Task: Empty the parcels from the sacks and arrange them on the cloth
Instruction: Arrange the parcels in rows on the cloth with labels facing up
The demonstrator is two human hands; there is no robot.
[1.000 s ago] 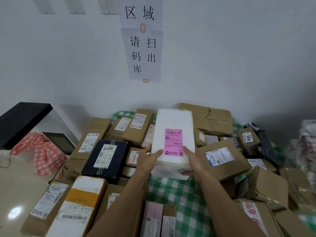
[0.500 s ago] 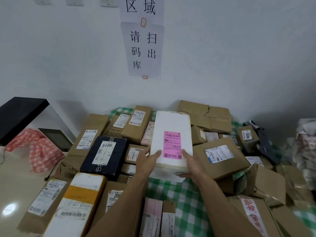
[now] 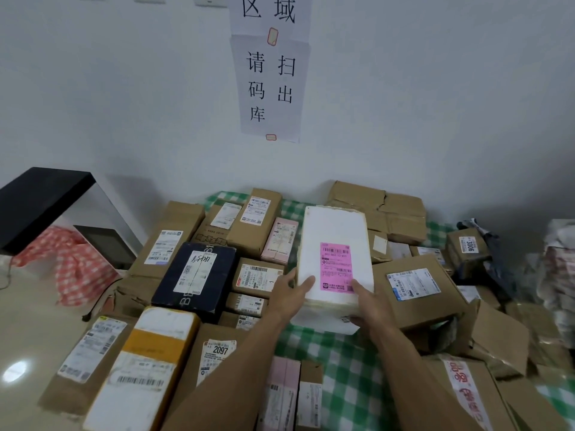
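A white box (image 3: pixel 334 231) with a pink label (image 3: pixel 336 266) is held at its near end by both grips, left hand (image 3: pixel 291 293) and right hand (image 3: pixel 368 303) closed on its corners. It is poised over the green checked cloth (image 3: pixel 342 353). A navy box (image 3: pixel 196 278) lies at 9 o'clock, a brown carton (image 3: pixel 417 290) at 3 o'clock, touching.

A foam box (image 3: pixel 334 241) is being held at its near end between the left hand (image 3: pixel 287 295) and the right hand (image 3: pixel 367 301), above the cloth (image 3: pixel 336 353). Cardboard parcels are lying on both sides; a dark box (image 3: pixel 196 278) is sitting left, a labelled carton (image 3: pixel 413 290) right, against it.
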